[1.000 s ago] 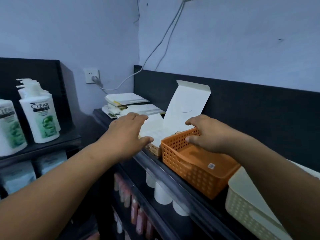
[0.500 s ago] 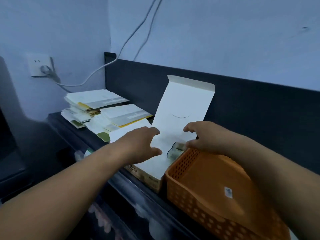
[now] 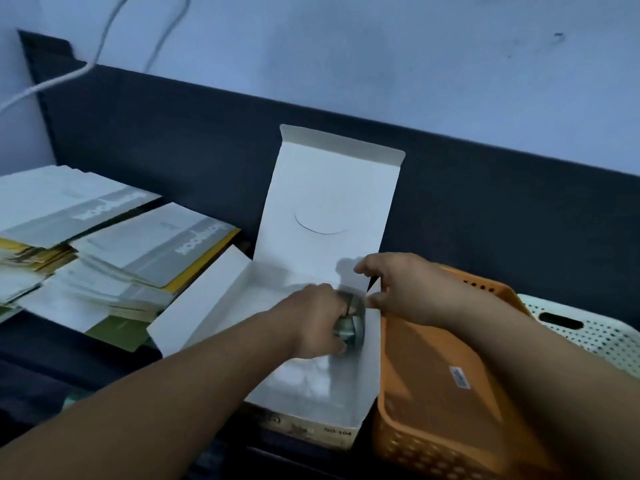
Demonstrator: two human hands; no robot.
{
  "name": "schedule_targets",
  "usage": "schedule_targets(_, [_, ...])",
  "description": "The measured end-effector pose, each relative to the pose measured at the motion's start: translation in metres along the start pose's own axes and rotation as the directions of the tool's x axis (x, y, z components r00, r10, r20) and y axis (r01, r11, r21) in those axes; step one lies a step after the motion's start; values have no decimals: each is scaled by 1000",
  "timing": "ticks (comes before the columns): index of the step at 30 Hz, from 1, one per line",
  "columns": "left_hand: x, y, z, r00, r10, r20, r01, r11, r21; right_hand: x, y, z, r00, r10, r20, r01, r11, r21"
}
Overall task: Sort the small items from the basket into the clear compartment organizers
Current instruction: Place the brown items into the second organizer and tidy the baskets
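While the left hand [image 3: 318, 320] closes around a small clear, blurred item [image 3: 349, 329] inside the open white cardboard box [image 3: 311, 393], the right hand [image 3: 401, 289] hovers just beside it — fingers loosely spread, empty. Touching the box's right side sits the orange perforated plastic basket [image 3: 433, 393] — its floor bare but for a sticker.

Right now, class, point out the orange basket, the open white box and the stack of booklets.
Orange basket [image 3: 429, 368]: head view, bare inside floor.
Open white box [image 3: 332, 188]: head view, raised lid flap.
Stack of booklets [image 3: 152, 247]: head view, top booklet's grey cover.

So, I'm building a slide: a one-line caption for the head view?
Left hand grips a small clear item inside an open white box; right hand hovers beside the orange basket.
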State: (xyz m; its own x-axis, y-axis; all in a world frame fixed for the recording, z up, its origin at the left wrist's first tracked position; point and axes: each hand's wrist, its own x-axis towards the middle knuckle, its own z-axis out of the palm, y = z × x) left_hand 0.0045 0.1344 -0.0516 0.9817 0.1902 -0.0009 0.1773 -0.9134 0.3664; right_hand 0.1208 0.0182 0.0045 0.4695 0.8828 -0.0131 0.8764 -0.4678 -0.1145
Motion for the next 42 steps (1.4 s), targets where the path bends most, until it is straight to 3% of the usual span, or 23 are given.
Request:
schedule_targets(3, [-3, -12, -3, 1000, 7, -29, -8, 1000, -13, 1, -4, 2, 1000, 23, 8, -22, 999, -27])
schedule_targets(7, [-18, -38, -26, 986, -95, -138, 83, 992, -92, 15, -16, 4, 999, 23, 33, -22, 999, -37])
schedule_targets(10, [-32, -51, -38, 964, -182, -196, 130, 959, -253, 30, -29, 12, 995, 16, 103, -3, 993, -122])
schedule_targets(15, [-46, -55, -38, 954, -257, -155, 136, 831, -539, 50, -38, 32, 960, 94, 265, -8, 952, -307])
schedule_targets(19, [-54, -62, -36, 950, -280, -138, 136, 769, -624, 56, -44, 42, 956, 94, 277, 11, 934, -356])
schedule_targets(23, [-56, -62, -37, 935, -324, -148, 128, 694, -709, 49, -43, 31, 986, 50, 162, -17, 980, -200])
schedule_targets(26, [-52, -55, -43, 936, -322, -140, 74, 570, -818, 32, -41, 10, 995, 80, 65, -83, 995, 52])
schedule_targets(29, [-47, -41, -50, 955, -278, -107, -4, 347, -938, 9, -38, -11, 991, 130, -32, -114, 943, 312])
schedule_targets(32, [-40, -20, -57, 973, -216, -80, -28, 233, -972, -23, -31, -27, 966, 224, -125, -124, 834, 538])
schedule_targets(36, [-36, 15, -59, 987, -126, -97, -70, 202, -977, -68, -16, -35, 915, 324, -242, -131, 803, 581])
schedule_targets(42, [-38, 96, -42, 992, -36, -119, -97, 372, -923, -158, 14, -35, 810, 502, -301, -138, 663, 736])
